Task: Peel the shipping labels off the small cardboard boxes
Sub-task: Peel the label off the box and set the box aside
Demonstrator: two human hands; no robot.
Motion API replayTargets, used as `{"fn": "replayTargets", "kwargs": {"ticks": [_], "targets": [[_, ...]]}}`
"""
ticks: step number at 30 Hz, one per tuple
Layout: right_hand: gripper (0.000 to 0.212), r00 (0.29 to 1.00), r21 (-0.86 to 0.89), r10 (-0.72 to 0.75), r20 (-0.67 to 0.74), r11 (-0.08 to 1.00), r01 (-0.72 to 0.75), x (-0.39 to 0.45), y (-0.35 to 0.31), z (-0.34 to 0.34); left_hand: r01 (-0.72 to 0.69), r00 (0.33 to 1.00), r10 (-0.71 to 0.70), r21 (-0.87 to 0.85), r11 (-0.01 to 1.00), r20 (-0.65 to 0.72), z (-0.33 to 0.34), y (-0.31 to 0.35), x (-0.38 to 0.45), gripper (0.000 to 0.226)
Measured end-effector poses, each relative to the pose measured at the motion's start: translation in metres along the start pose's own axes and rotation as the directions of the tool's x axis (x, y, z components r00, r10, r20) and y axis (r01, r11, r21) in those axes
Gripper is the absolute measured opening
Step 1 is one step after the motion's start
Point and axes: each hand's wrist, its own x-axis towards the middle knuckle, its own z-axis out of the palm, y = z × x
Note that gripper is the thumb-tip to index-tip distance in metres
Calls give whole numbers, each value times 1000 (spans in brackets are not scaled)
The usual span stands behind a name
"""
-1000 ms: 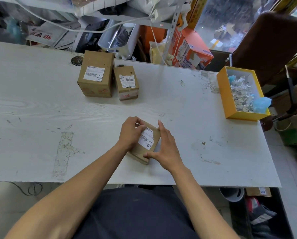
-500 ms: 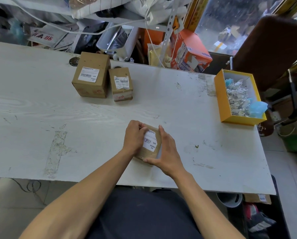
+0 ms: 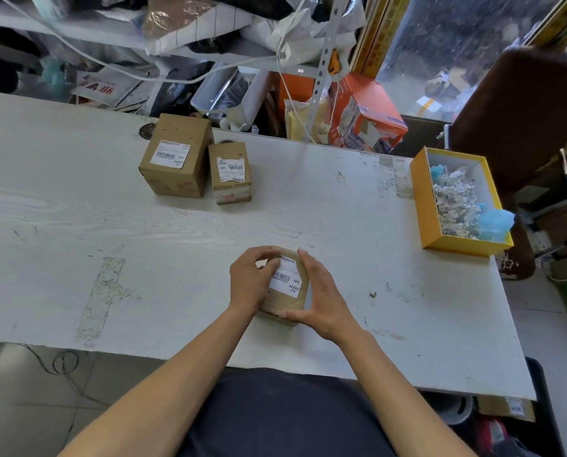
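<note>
Resting near the front edge of the white surface (image 3: 341,225), the small cardboard box (image 3: 285,303) sits between both hands. It is brown and plain, and carries a white shipping label (image 3: 286,281) on its top face, with a barcode and black print reading MX and MXRC 03. The label's far left corner lies under the left hand's fingertips; whether it has lifted cannot be told.

Left hand (image 3: 249,281): fingers curled over the box's left side and far top edge, gripping it, tips at the label's corner.

Right hand (image 3: 321,298): fingers straight and together, laid flat against the box's right side, thumb pressed along the near lower edge.

Two more boxes stand well apart at the far side, touching or nearly so: a larger box (image 3: 176,156) and a smaller box (image 3: 231,173), each labelled on top; the smaller one's label looks wrinkled. A yellow tray (image 3: 422,199) at the right edge holds crumpled paper scraps; their print is illegible.

The held box's left face is hidden.
</note>
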Motion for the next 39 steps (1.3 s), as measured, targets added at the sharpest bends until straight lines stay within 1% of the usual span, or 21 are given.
{"fn": "replayTargets", "kwargs": {"ticks": [4,12,17,26,28,31,34,39], "targets": [[117,1000,-23,-18,10,1000,18,1,4,1,63,998,-63,23,998,-4,2,1,9,15],[116,999,-61,-37,30,997,38,2,4,-1,84,996,-84,86,993,-1,6,-5,16,8],[117,1000,-31,-12,25,999,13,1,5,-1,89,996,-89,130,988,0,5,-2,19,5],[120,999,-18,17,30,1000,-17,3,6,-2,109,991,-119,154,982,58,1,5,25,6],[120,999,-17,18,31,1000,-18,3,7,-2,80,994,-90,148,986,62,1,4,24,6],[119,999,-11,22,34,1000,-21,3,8,-4,-14,997,3,148,989,74,0,1,21,6],[120,999,-17,18,42,1000,-17,3,8,-5,-93,994,85,146,985,63,-1,-3,18,10],[121,998,-20,34,49,999,-33,2,8,-8,-154,986,150,54,987,68,0,-4,16,10]]}}
